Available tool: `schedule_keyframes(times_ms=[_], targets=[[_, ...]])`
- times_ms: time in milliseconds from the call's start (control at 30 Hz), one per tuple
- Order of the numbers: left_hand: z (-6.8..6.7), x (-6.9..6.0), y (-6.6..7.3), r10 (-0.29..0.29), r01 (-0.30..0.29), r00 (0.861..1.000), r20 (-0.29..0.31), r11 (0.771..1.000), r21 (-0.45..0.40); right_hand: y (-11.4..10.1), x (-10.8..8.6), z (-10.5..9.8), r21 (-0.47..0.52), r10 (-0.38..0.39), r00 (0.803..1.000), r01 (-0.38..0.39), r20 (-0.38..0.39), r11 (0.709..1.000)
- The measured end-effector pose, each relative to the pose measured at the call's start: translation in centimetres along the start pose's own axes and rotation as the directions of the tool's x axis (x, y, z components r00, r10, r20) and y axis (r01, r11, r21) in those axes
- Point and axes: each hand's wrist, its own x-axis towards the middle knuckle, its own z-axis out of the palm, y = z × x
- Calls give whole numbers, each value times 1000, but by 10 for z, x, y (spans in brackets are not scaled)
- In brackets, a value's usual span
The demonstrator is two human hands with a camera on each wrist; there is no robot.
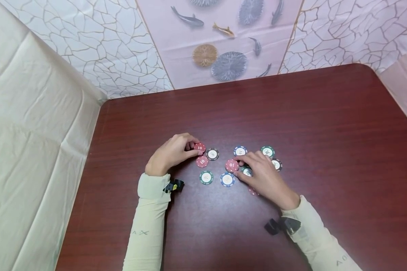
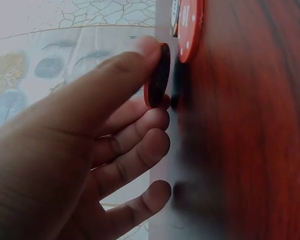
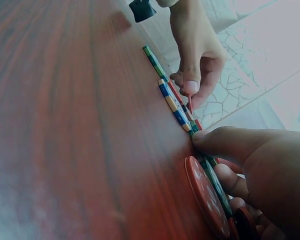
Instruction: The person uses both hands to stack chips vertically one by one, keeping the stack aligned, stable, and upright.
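Several round poker chips lie on the table in two loose groups. My left hand [image 1: 174, 153] pinches a red poker chip [image 1: 199, 147] between thumb and finger; in the left wrist view this chip [image 2: 158, 77] is tilted and clear of the tabletop. Below it lies another red chip [image 1: 202, 162], beside a black-and-white chip [image 1: 212, 154]. My right hand [image 1: 264, 177] has thumb and index finger at the edge of a red chip [image 1: 232, 166], pinching it. Under and around that hand are green, blue, black and red chips, some partly hidden; a red chip [image 3: 206, 195] shows close up in the right wrist view.
A green chip [image 1: 206, 177] and a blue chip [image 1: 227, 180] lie nearer the front, a second blue chip [image 1: 240, 151] farther back. The dark red wooden table [image 1: 139, 124] meets patterned cloth [image 1: 122, 49] at the back and pale cloth [image 1: 37, 131] on the left.
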Motion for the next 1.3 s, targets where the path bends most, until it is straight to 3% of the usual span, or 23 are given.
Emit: schedule_keyframes(times_ms=[233,433,667,900,1133,1300], targets=[[0,3,-2,20,-19,999,-46,1000,12,2,1,-2,-16,4,1000,-4,-1,1000],[3,4,-3,59,-59,997,-49,998,-4,3,1,-3,-14,14,1000,-13,12,1000],[3,-14,1,97,-98,992,-77,995,-10,-3,4,8,21,-4,1000,3,27,1000],[11,-20,20,201,-195,975,-98,978,70,-2,7,6,25,-21,1000,21,13,999],[21,-16,43,322,-300,943,-87,933,199,1,6,-1,12,-20,999,20,28,1000],[29,-11,50,347,-321,935,-70,915,246,3,3,-4,-3,-14,999,15,36,1000]])
